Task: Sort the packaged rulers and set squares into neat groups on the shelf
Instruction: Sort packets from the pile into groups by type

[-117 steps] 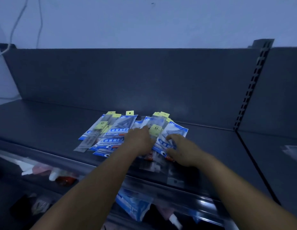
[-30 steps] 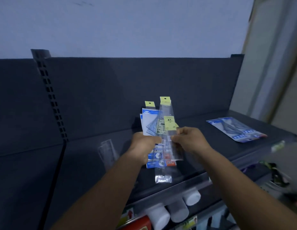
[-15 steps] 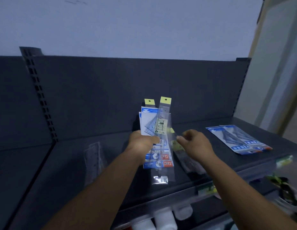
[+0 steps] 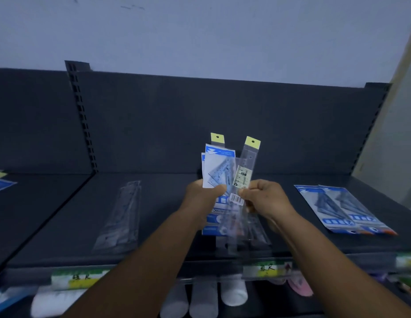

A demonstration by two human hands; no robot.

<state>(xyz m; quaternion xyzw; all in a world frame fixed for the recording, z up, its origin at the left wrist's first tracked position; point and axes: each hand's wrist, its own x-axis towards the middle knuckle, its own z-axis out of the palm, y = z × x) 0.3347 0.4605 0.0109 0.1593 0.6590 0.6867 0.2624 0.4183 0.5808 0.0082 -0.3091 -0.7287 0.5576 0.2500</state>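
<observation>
Well left of my hands, a clear ruler pack (image 4: 118, 216) lies flat on the shelf (image 4: 62, 226). Left hand (image 4: 203, 198) grips the fanned set-square packs (image 4: 217, 168), upright. Right hand (image 4: 265, 198) pinches one narrow ruler sleeve (image 4: 242, 177) at mid-length. Well right, two set-square packs (image 4: 342, 210) lie side by side. Judgement: peel the sleeve clear without dragging its neighbours, then lay it parallel with the other rulers.

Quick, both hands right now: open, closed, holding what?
Left hand: closed on the stack of blue set-square packs.
Right hand: pinching the clear ruler pack.
</observation>
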